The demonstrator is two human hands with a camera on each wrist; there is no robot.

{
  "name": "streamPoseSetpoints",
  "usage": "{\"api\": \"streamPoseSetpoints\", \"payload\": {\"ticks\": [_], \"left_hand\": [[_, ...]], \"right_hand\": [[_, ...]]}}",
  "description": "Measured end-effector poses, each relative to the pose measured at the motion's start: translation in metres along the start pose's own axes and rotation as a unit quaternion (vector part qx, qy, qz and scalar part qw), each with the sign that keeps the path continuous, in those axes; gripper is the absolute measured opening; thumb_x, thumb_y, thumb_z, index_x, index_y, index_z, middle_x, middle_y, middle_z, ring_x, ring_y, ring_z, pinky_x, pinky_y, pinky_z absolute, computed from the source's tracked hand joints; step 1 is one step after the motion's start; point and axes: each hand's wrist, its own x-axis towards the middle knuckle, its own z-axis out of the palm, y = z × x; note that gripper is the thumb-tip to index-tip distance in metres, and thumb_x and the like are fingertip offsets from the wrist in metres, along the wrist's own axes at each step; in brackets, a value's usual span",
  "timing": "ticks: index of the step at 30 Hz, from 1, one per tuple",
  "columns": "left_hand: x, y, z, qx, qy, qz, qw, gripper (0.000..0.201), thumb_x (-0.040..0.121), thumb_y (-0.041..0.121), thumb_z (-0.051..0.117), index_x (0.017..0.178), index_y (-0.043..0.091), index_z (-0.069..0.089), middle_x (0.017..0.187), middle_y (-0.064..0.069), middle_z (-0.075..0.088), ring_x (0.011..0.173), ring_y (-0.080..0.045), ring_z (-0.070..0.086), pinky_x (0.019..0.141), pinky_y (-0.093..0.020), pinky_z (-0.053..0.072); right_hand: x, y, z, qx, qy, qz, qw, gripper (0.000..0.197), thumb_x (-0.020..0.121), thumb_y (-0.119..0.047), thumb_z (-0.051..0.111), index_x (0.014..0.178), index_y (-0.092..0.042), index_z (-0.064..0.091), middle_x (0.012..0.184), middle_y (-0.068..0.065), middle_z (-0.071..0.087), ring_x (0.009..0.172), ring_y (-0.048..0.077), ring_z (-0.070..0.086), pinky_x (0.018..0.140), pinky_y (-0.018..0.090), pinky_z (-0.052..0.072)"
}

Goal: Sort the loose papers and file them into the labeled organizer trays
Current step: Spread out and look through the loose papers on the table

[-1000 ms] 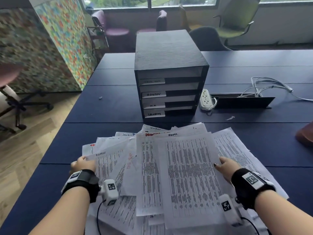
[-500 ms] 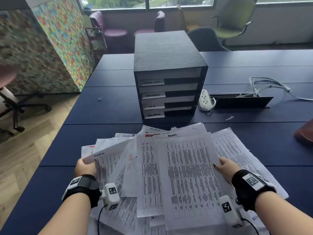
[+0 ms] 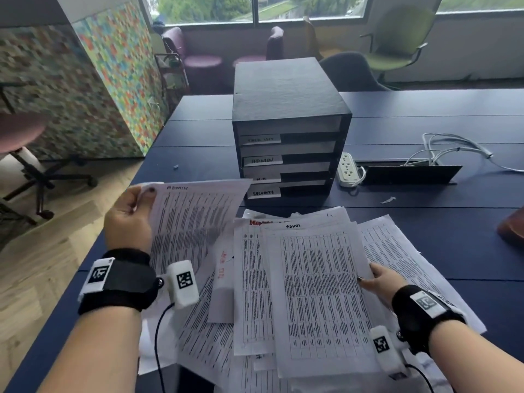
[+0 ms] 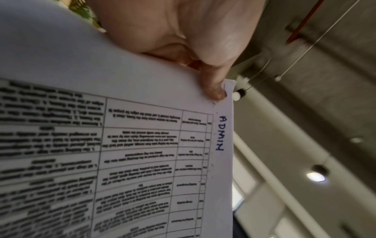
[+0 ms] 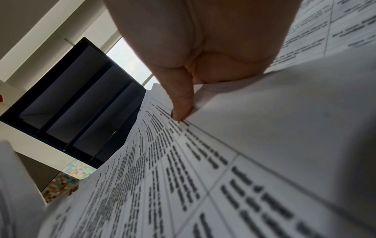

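The left hand (image 3: 127, 219) pinches the top corner of a sheet marked ADMIN (image 3: 195, 219), lifted off the paper pile (image 3: 312, 293) at the table's (image 3: 425, 236) 6 o'clock. The right hand (image 3: 378, 282) has its thumb curled on the pile's top sheet (image 3: 320, 293), at its 3 o'clock edge. The organizer (image 3: 289, 131) stands at 12 o'clock, its ADMIN tray (image 3: 263, 160) second from the top. Held by one corner, the sheet likely droops and could catch on a tray lip or enter the wrong slot; neighbouring papers may slide.

"ADMIN" handwritten on lifted sheet (image 3: 195, 219), "ADMIN" and "SECURITY" tray labels on organizer (image 3: 289, 114)
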Motion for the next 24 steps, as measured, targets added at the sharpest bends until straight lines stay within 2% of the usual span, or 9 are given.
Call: {"api": "streamPoseSetpoints", "payload": {"ticks": [2,6,10,13,15,19,20,22,24], "left_hand": [[0.004,0.026,-0.002,-0.021,0.004,0.048,0.999,0.026,0.093,0.017,0.054,0.078,0.036,0.064,0.069,0.027,0.063,0.068,0.011,0.051,0.068,-0.008,0.039],[0.008,0.067,-0.004,-0.098,0.04,0.097,0.99,0.01,0.09,0.03,0.056,0.082,0.032,0.06,0.076,0.015,0.062,0.071,-0.004,0.054,0.068,-0.024,0.042],[0.005,0.1,-0.003,-0.133,0.056,0.164,0.976,0.01,0.098,0.023,0.048,0.089,0.026,0.049,0.07,0.019,0.061,0.063,0.003,0.055,0.06,-0.018,0.044],[0.005,0.109,0.0,-0.122,0.069,0.175,0.975,0.01,0.098,0.029,0.048,0.091,0.023,0.045,0.067,0.018,0.057,0.062,0.001,0.051,0.06,-0.022,0.041],[0.007,0.106,0.003,-0.108,0.074,0.156,0.979,0.012,0.099,0.027,0.047,0.088,0.026,0.042,0.064,0.021,0.053,0.062,0.006,0.047,0.06,-0.017,0.038],[0.007,0.083,0.025,-0.031,0.048,0.052,0.997,0.013,0.098,0.029,0.047,0.087,0.026,0.04,0.066,0.016,0.047,0.061,0.006,0.042,0.061,-0.012,0.033],[0.002,0.074,0.034,0.001,0.03,0.024,0.999,0.012,0.098,0.026,0.046,0.088,0.022,0.041,0.068,0.013,0.042,0.06,0.004,0.042,0.057,-0.009,0.032],[-0.01,0.053,0.053,0.009,-0.018,-0.016,1.0,0.012,0.099,0.018,0.044,0.087,0.015,0.041,0.067,0.006,0.038,0.055,0.003,0.041,0.055,-0.014,0.032],[-0.025,0.028,0.071,0.014,-0.051,-0.072,0.996,0.013,0.099,0.018,0.044,0.09,0.01,0.04,0.066,0.004,0.039,0.056,-0.001,0.038,0.058,-0.025,0.029]], "right_hand": [[0.001,0.002,0.0,0.009,-0.002,-0.002,1.0,0.03,0.082,-0.008,0.066,0.111,-0.016,0.061,0.1,0.008,0.069,0.095,0.027,0.065,0.094,0.047,0.049],[0.007,0.007,0.001,0.033,0.008,-0.004,0.999,0.034,0.083,-0.007,0.064,0.116,-0.011,0.06,0.103,0.01,0.069,0.099,0.029,0.063,0.097,0.049,0.046],[0.007,0.006,0.0,0.103,0.024,-0.009,0.994,0.039,0.085,0.001,0.06,0.123,-0.002,0.055,0.107,0.015,0.065,0.102,0.032,0.06,0.101,0.05,0.042],[0.006,0.004,-0.002,0.153,0.03,-0.009,0.988,0.037,0.089,0.003,0.053,0.125,0.0,0.051,0.101,0.019,0.062,0.093,0.031,0.058,0.094,0.047,0.044],[0.005,0.006,-0.003,0.183,0.031,-0.015,0.983,0.036,0.09,0.004,0.051,0.125,0.0,0.05,0.092,0.015,0.063,0.088,0.03,0.058,0.09,0.047,0.046],[0.001,0.005,-0.006,0.248,0.022,-0.008,0.968,0.033,0.09,0.004,0.051,0.123,-0.005,0.051,0.087,0.007,0.063,0.061,0.016,0.066,0.061,0.025,0.055],[-0.001,0.003,-0.005,0.263,0.021,-0.012,0.965,0.036,0.089,0.0,0.056,0.124,-0.003,0.051,0.091,0.01,0.064,0.058,0.011,0.067,0.065,0.027,0.055],[0.001,0.006,-0.006,0.289,0.002,-0.03,0.957,0.071,0.069,-0.022,0.08,0.129,-0.002,0.049,0.104,0.017,0.065,0.065,0.013,0.068,0.084,0.041,0.052],[-0.003,0.003,-0.005,0.31,-0.023,-0.043,0.949,0.099,0.039,-0.041,0.092,0.122,-0.004,0.054,0.099,0.015,0.069,0.07,0.02,0.067,0.082,0.045,0.052]]}}
